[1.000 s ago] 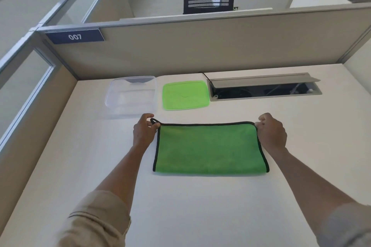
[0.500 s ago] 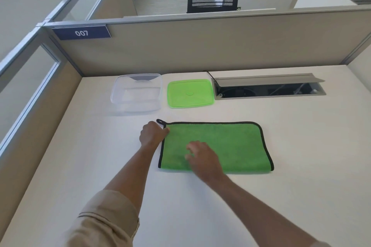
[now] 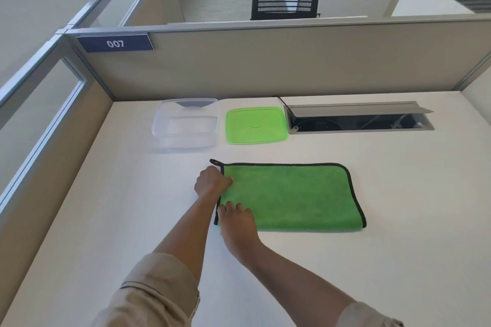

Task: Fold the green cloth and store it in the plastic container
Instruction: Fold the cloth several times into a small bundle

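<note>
The folded green cloth with black trim (image 3: 289, 198) is laid mid-bench (image 3: 398, 247). Its left edge is pinched by the left hand (image 3: 211, 184) and gripped by the right hand (image 3: 237, 223). The clear rectangular plastic container (image 3: 186, 122) is seen empty near the far edge, its flat green lid (image 3: 256, 125) just beside it.

Two bare forearms and hands belong to the person. The left hand (image 3: 211, 182) and right hand (image 3: 239, 223) wear no gloves, rings or watch. Both arms have beige fabric sleeves (image 3: 156, 292), rolled to the elbow, with creased, stitched cuffs.
</note>
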`<state>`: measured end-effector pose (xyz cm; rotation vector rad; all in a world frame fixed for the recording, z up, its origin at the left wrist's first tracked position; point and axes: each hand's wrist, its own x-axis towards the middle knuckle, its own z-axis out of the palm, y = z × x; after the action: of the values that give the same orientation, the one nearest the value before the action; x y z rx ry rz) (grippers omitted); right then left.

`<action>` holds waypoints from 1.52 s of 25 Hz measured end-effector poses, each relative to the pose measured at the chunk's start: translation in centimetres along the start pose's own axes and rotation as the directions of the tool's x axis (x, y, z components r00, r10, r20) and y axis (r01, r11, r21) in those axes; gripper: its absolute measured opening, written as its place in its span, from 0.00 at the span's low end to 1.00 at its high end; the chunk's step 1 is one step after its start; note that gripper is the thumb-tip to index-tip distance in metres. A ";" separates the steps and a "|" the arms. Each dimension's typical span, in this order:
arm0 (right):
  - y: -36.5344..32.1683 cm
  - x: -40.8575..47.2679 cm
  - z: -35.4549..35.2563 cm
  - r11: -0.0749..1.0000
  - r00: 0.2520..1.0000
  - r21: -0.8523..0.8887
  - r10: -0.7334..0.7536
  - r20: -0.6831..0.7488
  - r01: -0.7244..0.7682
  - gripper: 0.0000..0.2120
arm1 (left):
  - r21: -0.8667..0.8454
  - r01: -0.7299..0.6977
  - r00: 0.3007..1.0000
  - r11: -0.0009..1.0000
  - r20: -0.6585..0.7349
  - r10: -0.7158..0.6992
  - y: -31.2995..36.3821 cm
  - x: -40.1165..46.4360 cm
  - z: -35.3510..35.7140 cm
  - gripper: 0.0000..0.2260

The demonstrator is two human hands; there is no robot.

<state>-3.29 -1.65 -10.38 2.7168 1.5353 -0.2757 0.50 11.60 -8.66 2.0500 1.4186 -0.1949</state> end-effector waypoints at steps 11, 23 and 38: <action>-0.5 -1.2 -3.3 0.987 0.989 0.159 0.051 -0.141 -0.028 0.20 | -0.257 0.002 1.000 0.966 0.002 -0.001 -0.9 -0.2 -1.8 0.08; 4.1 -4.3 -8.1 0.867 0.907 0.484 0.291 -0.305 -0.116 0.06 | -0.397 -0.210 0.977 0.894 -0.126 0.173 6.7 -5.1 -2.0 0.23; 18.3 -11.5 -5.7 0.532 0.743 0.765 0.661 -0.106 -0.364 0.07 | -0.403 -0.317 0.943 0.859 -0.040 0.329 16.4 -10.9 8.7 0.18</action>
<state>7.35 -20.43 -4.44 3.8968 0.5381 -0.3878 12.48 -5.56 -3.84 1.8847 0.9715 0.1972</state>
